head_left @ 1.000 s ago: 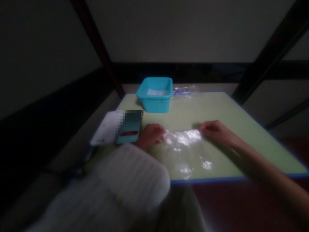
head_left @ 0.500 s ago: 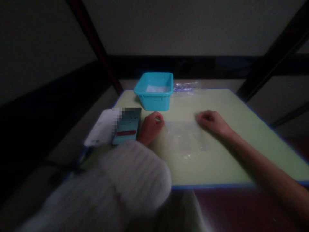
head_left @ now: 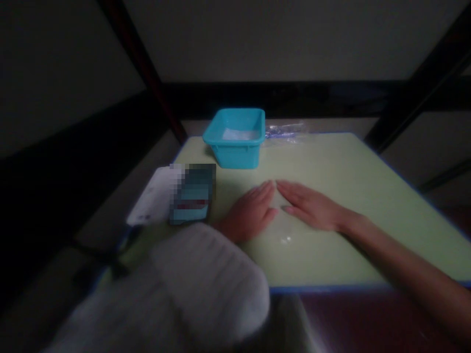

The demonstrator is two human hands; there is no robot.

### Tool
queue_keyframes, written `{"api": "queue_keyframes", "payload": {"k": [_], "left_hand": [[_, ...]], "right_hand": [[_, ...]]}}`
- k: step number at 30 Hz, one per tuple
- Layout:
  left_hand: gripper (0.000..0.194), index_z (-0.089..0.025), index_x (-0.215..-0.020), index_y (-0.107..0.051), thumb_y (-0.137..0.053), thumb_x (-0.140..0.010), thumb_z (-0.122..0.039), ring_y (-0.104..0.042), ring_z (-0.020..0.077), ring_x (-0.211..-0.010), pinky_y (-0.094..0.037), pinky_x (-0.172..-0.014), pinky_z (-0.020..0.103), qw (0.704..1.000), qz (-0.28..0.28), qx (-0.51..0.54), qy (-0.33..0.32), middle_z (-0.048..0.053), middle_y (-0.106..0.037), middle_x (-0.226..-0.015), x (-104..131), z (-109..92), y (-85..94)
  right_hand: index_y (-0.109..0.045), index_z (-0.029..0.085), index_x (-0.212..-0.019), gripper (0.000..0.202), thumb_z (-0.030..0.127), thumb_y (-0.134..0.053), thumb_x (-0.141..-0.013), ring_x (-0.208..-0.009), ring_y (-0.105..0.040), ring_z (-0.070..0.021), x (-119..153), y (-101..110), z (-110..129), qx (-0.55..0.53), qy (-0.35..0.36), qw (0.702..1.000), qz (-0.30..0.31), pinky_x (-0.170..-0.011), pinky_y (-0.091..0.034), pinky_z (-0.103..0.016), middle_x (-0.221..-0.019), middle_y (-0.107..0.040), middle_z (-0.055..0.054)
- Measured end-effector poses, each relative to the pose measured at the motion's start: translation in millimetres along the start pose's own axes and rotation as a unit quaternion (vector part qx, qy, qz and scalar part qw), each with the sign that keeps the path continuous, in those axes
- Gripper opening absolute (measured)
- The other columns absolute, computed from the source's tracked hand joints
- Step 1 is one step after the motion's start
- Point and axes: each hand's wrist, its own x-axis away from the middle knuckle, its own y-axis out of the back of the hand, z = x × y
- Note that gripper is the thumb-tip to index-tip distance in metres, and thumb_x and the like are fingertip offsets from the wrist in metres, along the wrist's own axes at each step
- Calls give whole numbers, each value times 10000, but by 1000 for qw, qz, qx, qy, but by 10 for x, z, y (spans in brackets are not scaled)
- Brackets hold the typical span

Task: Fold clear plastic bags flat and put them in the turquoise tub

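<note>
Just right of the frame's centre and a little below it, a piece of clear plastic film (head_left: pixel 281 229) lies flat on the pale yellow-green table (head_left: pixel 331 164), its visible part showing in the gap between the two hands, with a small glint near its lower end. The left hand (head_left: pixel 250 214) rests palm down over the film's left side, fingers straight and close together, gripping nothing. The right hand (head_left: pixel 312 205) lies palm down over the right side in the same flat way, the two sets of fingertips meeting or nearly so above the film; whether they touch is too blurred to tell. Left of the left hand lies a dark, partly pixelated flat object (head_left: pixel 193 196), beside a white sheet (head_left: pixel 152 196) at the table's left edge. Grey fabric (head_left: pixel 221 282) fills the lower left and centre, hiding the left forearm. Toward the upper centre stands a turquoise bin (head_left: pixel 238 156) with something white (head_left: pixel 239 134) inside, and crumpled clear plastic (head_left: pixel 286 132) lies just to its right.
</note>
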Motion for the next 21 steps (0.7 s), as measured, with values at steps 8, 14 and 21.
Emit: {"api": "queue_keyframes", "payload": {"k": [8,14,21], "left_hand": [[576,-54,-1384,-292,-330,-941,-420,-178,260,-1402,-195,-1135,424,998,16,-63,-7,184,-276,-1487,20,14,-9],[582,-46,-1376,-310,-352,-935,-424,-201,267,-1396,-208,-1132,423,998,15,-56,-3,190,-292,-1478,11,18,-7],[483,-109,-1373,-320,-368,-921,-274,-343,222,-1339,-278,-1107,413,997,-65,34,35,159,-391,-1432,33,5,47]], "right_hand": [[-153,193,-1485,660,536,-297,-940,-1370,-242,-259,43,-34,-28,27,0,1000,-7,-1122,-231,-460,-1503,-236,-95],[-206,197,-1475,638,526,-311,-938,-1364,-264,-258,32,6,-17,-8,-27,1000,-8,-1117,-231,-478,-1489,-279,-92],[-517,216,-1295,479,451,-265,-963,-1160,-548,-271,124,217,-169,-123,-137,977,-105,-1002,-401,-479,-1261,-598,-71]]}}
